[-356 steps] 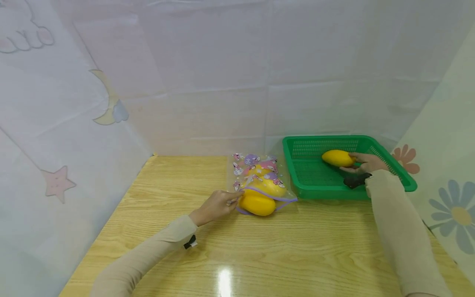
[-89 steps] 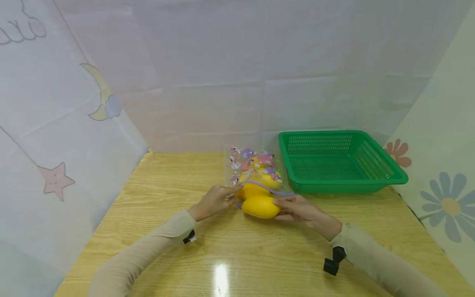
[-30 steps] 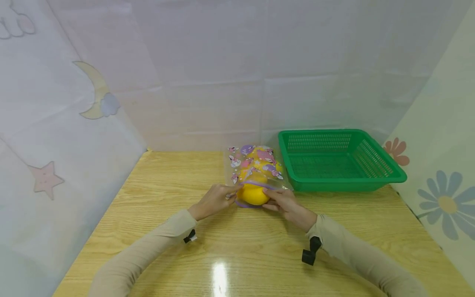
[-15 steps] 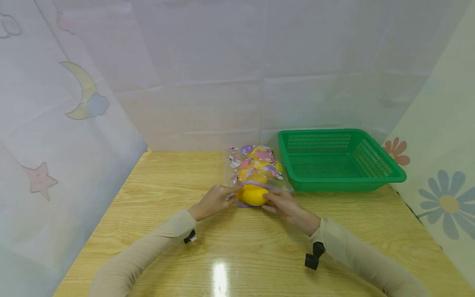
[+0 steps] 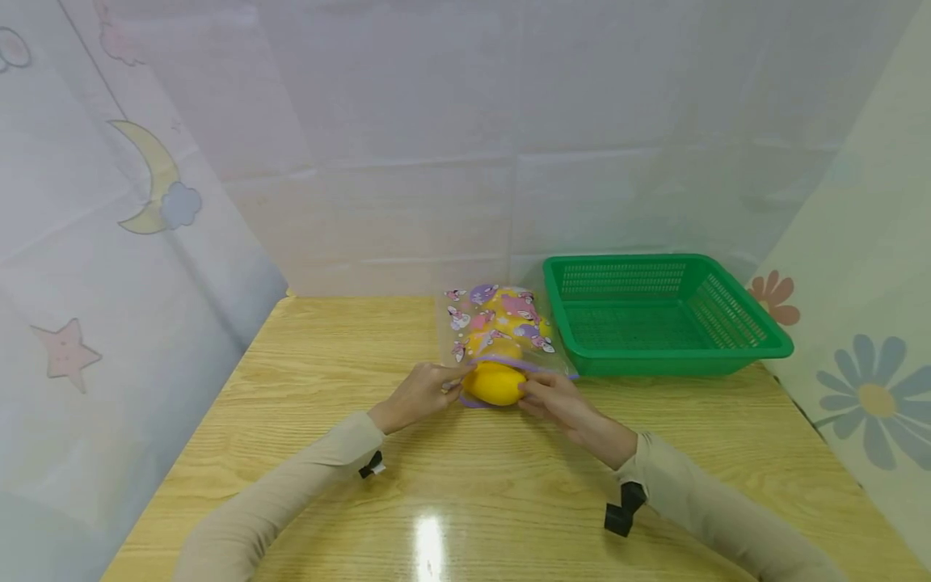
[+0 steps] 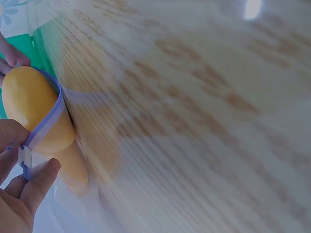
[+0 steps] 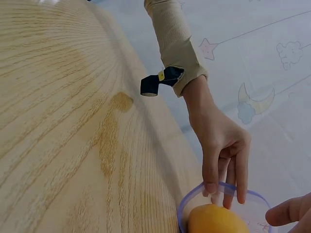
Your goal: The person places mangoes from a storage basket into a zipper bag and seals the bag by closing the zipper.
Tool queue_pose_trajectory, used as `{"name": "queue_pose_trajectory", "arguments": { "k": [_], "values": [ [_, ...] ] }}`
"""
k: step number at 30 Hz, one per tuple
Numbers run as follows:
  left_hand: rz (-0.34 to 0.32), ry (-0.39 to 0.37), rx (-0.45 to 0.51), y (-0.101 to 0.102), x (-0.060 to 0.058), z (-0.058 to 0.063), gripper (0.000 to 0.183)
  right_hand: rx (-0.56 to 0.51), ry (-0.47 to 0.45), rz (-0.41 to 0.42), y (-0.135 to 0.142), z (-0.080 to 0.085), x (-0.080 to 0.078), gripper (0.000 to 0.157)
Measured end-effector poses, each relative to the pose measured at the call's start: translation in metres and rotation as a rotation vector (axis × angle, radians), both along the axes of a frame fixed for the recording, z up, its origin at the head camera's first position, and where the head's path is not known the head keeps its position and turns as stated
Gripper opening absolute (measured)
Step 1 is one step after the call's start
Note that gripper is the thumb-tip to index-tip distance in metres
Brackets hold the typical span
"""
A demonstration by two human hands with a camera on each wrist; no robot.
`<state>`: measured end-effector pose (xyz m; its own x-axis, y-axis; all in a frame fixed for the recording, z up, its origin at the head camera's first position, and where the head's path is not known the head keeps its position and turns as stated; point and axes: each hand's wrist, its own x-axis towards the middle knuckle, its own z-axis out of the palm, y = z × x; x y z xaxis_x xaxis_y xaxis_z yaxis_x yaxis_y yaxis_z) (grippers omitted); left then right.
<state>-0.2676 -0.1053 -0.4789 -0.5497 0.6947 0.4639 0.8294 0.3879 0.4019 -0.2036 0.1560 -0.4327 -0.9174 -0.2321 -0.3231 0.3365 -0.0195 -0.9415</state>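
Observation:
A clear printed zip bag [image 5: 465, 323] with a purple-edged mouth lies on the table. Several yellow fruits show through its film. One yellow mango [image 5: 494, 383] sits in the mouth, its near side exposed. My left hand [image 5: 418, 396] pinches the mouth's left edge beside a white zip slider [image 6: 24, 156]. On the other side, my right hand [image 5: 567, 411] has its fingertips right at the mango's right end and the bag's rim. One finger [image 7: 286, 212] of it reaches towards the rim in the right wrist view; I cannot tell whether it grips.
A green plastic basket [image 5: 669, 354] stands just right of the bag, with nothing in it. The wooden table [image 5: 349, 517] ends at printed cloth walls [image 5: 393, 202] behind and on both sides. Black straps [image 5: 624, 509] hang at the wrists.
Earlier my right hand was on a mango in the basket, then brought it to the bag's mouth and pushed it in. In the last half second it has drawn back slightly right. My left hand stayed.

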Motion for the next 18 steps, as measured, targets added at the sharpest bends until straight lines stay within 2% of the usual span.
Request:
{"name": "queue_pose_trajectory", "arguments": {
  "k": [5,11,18],
  "values": [
    [-0.002,0.002,-0.007,0.0005,0.0003,0.0009,0.047,0.036,0.040,0.036,0.0000,-0.0003,0.0023,0.057],
    [-0.001,0.019,-0.012,0.0004,0.0005,0.0012,0.047,0.026,0.043,0.034,0.0003,0.0004,0.0032,0.056],
    [-0.004,0.020,-0.014,-0.0004,0.0005,0.0012,0.048,0.053,0.063,0.092,0.0082,-0.0002,0.0030,0.052]
  ]
}}
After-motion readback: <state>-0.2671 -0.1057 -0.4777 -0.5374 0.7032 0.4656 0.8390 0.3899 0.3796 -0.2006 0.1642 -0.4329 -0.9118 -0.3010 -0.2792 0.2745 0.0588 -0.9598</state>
